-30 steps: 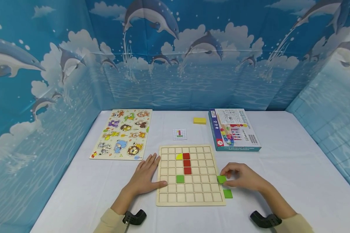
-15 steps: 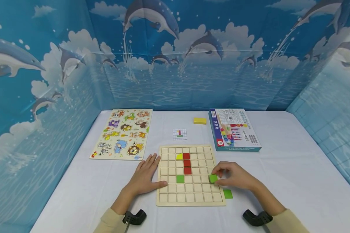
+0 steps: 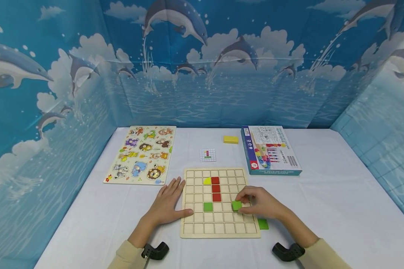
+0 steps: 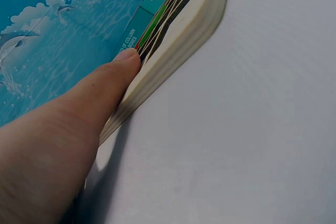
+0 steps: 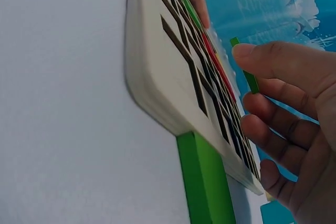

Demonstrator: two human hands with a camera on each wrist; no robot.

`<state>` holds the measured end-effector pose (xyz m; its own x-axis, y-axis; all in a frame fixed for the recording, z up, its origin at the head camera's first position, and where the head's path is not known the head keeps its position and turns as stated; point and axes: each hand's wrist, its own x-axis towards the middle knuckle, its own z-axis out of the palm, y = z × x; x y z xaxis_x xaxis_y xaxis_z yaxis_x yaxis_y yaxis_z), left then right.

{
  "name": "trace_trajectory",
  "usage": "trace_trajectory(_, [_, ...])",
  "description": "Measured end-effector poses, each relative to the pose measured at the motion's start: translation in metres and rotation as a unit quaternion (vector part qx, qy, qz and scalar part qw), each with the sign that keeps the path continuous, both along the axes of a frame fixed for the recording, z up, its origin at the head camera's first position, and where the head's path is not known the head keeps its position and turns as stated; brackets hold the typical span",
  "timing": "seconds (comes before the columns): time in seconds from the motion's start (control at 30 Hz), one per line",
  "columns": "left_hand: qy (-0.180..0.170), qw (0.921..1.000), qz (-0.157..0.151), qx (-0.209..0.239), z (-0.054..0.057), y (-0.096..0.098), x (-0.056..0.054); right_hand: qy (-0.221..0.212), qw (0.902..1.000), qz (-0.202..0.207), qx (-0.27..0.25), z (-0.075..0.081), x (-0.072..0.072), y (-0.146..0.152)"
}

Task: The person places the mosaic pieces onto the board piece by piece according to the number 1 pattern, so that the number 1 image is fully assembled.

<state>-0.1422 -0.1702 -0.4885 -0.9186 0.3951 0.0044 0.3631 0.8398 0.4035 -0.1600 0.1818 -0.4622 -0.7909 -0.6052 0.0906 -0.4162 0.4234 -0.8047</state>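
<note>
A wooden grid board lies on the white table, with several tiles set in it. Three red tiles form a column, a yellow piece sits left of the top one, and a green tile lies lower left. My left hand rests with fingers spread along the board's left edge, thumb over its rim. Above the board's right half, my right hand pinches another green tile between thumb and fingers. One more green tile lies on the table against the board's right edge.
Behind the board lies a small pattern card, and farther back a yellow block. An animal puzzle board lies at the back left. A flat product box stands back right, before the dolphin-print curtain.
My right hand has carried the pinched green tile leftward, from the board's right edge to over its right-hand columns. The left hand has stayed in place.
</note>
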Motion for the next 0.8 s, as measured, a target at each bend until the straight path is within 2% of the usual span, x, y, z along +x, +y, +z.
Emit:
trace_trajectory(0.57, [-0.003, 1.0, 0.0, 0.0, 0.0, 0.0, 0.0, -0.008, 0.9999, 0.013, 0.001, 0.0, -0.003, -0.033])
trace_trajectory(0.8, [-0.003, 1.0, 0.002, 0.003, -0.001, 0.0, 0.0, 0.008, 0.9998, 0.017, -0.005, -0.003, -0.004, -0.045])
